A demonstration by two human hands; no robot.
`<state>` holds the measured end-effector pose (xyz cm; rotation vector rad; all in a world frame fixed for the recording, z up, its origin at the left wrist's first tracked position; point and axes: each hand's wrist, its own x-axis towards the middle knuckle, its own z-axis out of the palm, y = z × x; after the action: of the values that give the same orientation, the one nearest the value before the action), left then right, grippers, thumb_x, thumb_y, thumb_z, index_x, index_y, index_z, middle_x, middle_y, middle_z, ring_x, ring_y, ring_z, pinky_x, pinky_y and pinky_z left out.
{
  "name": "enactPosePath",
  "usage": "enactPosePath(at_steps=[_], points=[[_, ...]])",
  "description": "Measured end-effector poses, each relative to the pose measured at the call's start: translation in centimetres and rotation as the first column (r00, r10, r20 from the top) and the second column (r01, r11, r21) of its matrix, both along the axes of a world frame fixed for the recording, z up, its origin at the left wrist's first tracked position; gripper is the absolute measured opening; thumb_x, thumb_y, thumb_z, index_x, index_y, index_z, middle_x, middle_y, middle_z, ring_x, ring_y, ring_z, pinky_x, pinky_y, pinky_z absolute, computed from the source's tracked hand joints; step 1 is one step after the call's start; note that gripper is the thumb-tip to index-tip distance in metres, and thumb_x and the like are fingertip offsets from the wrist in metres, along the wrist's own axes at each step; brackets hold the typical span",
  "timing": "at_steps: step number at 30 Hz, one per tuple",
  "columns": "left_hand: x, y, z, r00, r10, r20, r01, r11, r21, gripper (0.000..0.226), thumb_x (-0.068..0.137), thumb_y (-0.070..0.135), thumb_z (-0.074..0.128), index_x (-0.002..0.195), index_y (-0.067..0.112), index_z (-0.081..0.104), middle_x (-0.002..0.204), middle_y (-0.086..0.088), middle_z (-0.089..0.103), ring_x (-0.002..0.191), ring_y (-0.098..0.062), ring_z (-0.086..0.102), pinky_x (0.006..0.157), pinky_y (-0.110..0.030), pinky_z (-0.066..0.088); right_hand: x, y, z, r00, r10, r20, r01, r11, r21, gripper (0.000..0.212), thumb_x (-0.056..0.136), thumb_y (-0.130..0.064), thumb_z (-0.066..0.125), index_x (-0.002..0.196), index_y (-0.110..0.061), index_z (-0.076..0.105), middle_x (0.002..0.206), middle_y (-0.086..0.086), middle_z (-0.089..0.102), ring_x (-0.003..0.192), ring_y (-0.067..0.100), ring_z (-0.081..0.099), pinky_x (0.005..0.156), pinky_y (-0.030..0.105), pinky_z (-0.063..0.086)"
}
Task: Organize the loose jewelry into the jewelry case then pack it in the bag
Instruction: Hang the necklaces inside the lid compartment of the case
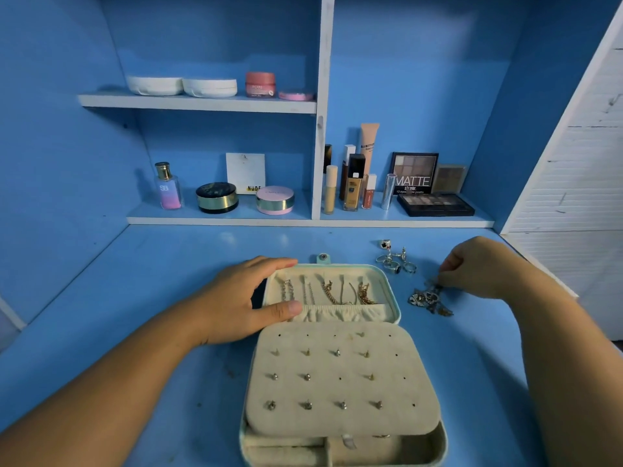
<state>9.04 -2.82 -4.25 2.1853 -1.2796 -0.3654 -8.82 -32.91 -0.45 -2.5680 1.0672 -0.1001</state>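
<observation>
Jewelry case (pixel 323 362) open, lengthwise pointing away; right hand (pixel 478 264) seemingly pinches loose jewelry (pixel 428 299).

Loose jewelry (pixel 429 298) lies right of open case (pixel 340 365), rings (pixel 396 261) behind

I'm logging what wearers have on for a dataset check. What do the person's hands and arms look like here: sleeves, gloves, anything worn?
Both are bare. The left hand and right hand wear no gloves, and no ring shows on the fingers in view. Neither forearm shows a sleeve, watch or bracelet as far as the frame reaches. The left thumbnail is short and looks unpainted.
</observation>
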Motion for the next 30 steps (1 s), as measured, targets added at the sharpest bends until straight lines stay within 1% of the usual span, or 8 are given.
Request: enactPosePath(at_steps=[5,9,13,17,21,25,28,30], points=[[0.0,-0.1,-0.2,0.999,0.009,-0.044,-0.011,0.999,-0.044,0.094,0.057,0.093,0.050,0.138,0.047,0.041,0.128,0.033,0.047,0.124,0.011,0.042,0.103,-0.024,0.039,0.7,0.7,-0.2,0.999,-0.019,0.048,0.016,0.998,0.065,0.010,0.079,-0.018,0.073,0.070,-0.017,0.068,0.076,0.002,0.066,0.065,0.014,0.055,0.050,0.024,0.039],[0.0,-0.1,-0.3,0.998,0.013,-0.057,-0.016,0.999,-0.044,0.092,0.056,0.093,0.051,0.137,0.050,0.041,0.126,0.034,0.047,0.124,0.010,0.041,0.100,-0.023,0.041,1.4,1.2,-0.6,0.976,-0.061,0.209,0.014,0.976,0.217,0.006,0.080,-0.018,0.072,0.077,-0.014,0.069,0.076,0.002,0.066,0.064,0.014,0.052,0.053,0.023,0.039],[0.1,-0.2,-0.3,0.997,0.007,-0.075,-0.010,0.999,-0.047,0.092,0.056,0.092,0.054,0.137,0.049,0.041,0.127,0.035,0.047,0.126,0.009,0.041,0.104,-0.026,0.040,1.2,1.0,-0.3,0.903,-0.149,0.404,-0.030,0.914,0.404,0.009,0.085,-0.010,0.063,0.078,-0.006,0.067,0.068,0.004,0.059,0.062,0.018,0.047,0.062,0.028,0.042],[0.2,-0.2,-0.3,0.997,-0.001,-0.083,-0.004,0.998,-0.056,0.088,0.057,0.090,0.056,0.135,0.051,0.042,0.127,0.034,0.048,0.127,0.007,0.042,0.104,-0.032,0.044,0.9,1.4,0.5,0.829,-0.187,0.527,-0.175,0.808,0.562,0.008,0.090,-0.008,0.060,0.084,-0.012,0.063,0.074,0.003,0.060,0.068,0.012,0.057,0.072,0.023,0.049],[0.3,-0.2,-0.3,0.997,-0.005,-0.079,0.001,0.999,-0.046,0.085,0.058,0.089,0.056,0.134,0.053,0.041,0.127,0.035,0.047,0.127,0.008,0.041,0.104,-0.030,0.043,1.1,2.0,0.6,0.806,-0.100,0.584,-0.323,0.752,0.575,0.013,0.093,-0.006,0.056,0.083,-0.012,0.060,0.074,0.003,0.061,0.075,0.015,0.064,0.084,0.028,0.054],[0.4,-0.2,-0.4,0.997,-0.003,-0.083,0.000,1.000,-0.029,0.084,0.061,0.085,0.058,0.136,0.054,0.039,0.128,0.036,0.046,0.127,0.009,0.040,0.106,-0.028,0.038,1.3,2.9,0.6,0.789,-0.034,0.614,-0.381,0.757,0.531,0.013,0.094,0.000,0.052,0.088,-0.007,0.060,0.070,0.006,0.060,0.067,0.016,0.060,0.081,0.031,0.054],[0.4,-0.1,-0.4,0.997,-0.002,-0.079,0.001,1.000,-0.017,0.083,0.061,0.085,0.057,0.136,0.056,0.037,0.129,0.037,0.044,0.128,0.009,0.037,0.105,-0.025,0.036,1.6,3.9,0.9,0.698,0.035,0.715,-0.426,0.823,0.376,0.012,0.090,-0.001,0.058,0.093,-0.011,0.064,0.074,0.002,0.065,0.068,0.010,0.063,0.077,0.022,0.054],[0.4,-0.1,-0.4,0.998,-0.005,-0.068,0.005,1.000,-0.007,0.082,0.062,0.085,0.055,0.136,0.057,0.035,0.130,0.037,0.043,0.128,0.011,0.035,0.102,-0.019,0.035,1.8,5.3,1.2,0.587,0.033,0.809,-0.517,0.784,0.343,0.019,0.086,0.005,0.061,0.097,-0.010,0.064,0.081,0.002,0.067,0.074,0.008,0.066,0.077,0.018,0.053]])
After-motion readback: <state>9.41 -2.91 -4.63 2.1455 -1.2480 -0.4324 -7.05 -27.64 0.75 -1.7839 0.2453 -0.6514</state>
